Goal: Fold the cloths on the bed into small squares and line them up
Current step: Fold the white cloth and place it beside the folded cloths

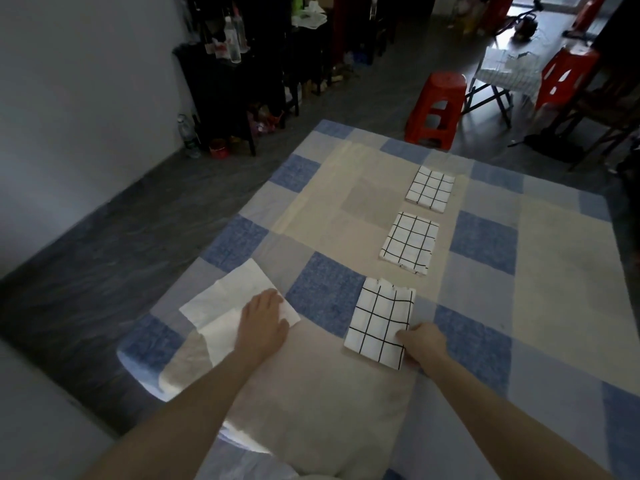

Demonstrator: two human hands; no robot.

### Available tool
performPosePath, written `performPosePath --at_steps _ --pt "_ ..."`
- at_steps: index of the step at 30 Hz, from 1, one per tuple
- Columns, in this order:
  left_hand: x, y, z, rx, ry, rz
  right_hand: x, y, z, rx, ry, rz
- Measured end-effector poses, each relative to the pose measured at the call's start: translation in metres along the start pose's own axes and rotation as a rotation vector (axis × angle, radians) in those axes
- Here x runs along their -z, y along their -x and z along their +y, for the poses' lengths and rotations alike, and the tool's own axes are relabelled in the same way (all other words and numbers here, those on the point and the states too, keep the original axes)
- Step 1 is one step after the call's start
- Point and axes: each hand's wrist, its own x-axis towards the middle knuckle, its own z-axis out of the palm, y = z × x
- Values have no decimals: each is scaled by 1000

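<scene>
Bed [485, 244], blue-and-beige patchwork cover. Beyond its far edge: red stool [438, 109] on the floor, dark shelf [235, 84] against the wall. Three folded grid cloths in a line down the middle: far cloth [430, 188], middle cloth [409, 242], near cloth [379, 322]. Right hand [424, 344] pinches the near cloth's right near corner. Plain white cloth [225, 303], unfolded, at the left edge; left hand [265, 323] lies flat on it, fingers together.

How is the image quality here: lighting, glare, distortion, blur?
Head view: dim and uneven, with the room behind the bed dark; a bright glare patch on the near left bed corner; wide-angle bending at the edges; the grid cloths and both hands sharp, the far clutter soft.
</scene>
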Motion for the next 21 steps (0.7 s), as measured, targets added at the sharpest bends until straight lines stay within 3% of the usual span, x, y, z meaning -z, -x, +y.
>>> performPosePath --at_steps 4,7,9,14,17,19,21 --pt "19 13 -49 459 43 224 1 3 2 8 37 -1" --pt "33 17 -68 858 165 149 4 7 8 23 104 -26" --pt "36 19 -74 962 256 95 7 12 8 45 177 -38" --pt "33 26 -59 501 17 174 12 27 -7 187 286 30" --pt "32 31 -59 460 -195 83 9 37 -19 275 312 17" --pt "36 33 -61 351 -220 99 6 44 -24 336 332 -7" --pt "42 31 -58 107 -171 138 1 52 -29 447 322 -69"
